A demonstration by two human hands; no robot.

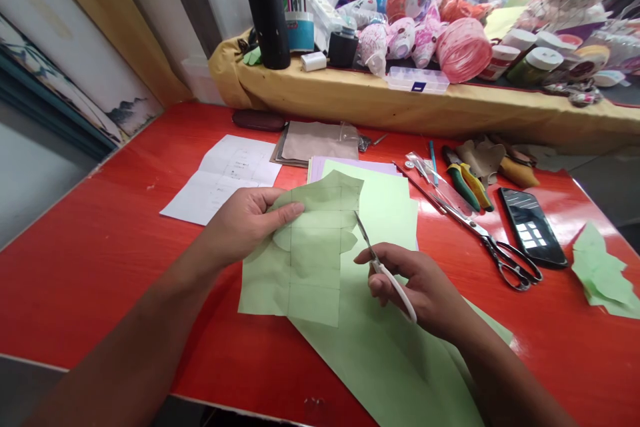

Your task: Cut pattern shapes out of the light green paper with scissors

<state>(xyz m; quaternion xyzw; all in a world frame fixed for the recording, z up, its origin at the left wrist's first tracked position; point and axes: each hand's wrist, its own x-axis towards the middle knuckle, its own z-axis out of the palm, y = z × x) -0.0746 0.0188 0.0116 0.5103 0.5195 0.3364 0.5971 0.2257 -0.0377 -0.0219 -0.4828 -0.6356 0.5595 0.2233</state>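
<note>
"Findings on the left hand [245, 223]?"

"Gripping a pale green ruled paper cutout [310, 253] between thumb and fingers, hand narrowed on the paper."

"And the right hand [417, 287]?"

"Curled closed around white-handled steel scissors [385, 273], blades nearly together, tip just beside the cutout's right edge."

"Location of the cutout?"

"Over a large pale green paper sheet [380, 353], which lies on a glossy red wooden table [100, 267]."

"Anything else nearby?"

"To the right, black-handled steel scissors [510, 263], a black smartphone [533, 227] and crumpled pale green paper scraps [600, 273]. All are well apart from both hands."
</note>
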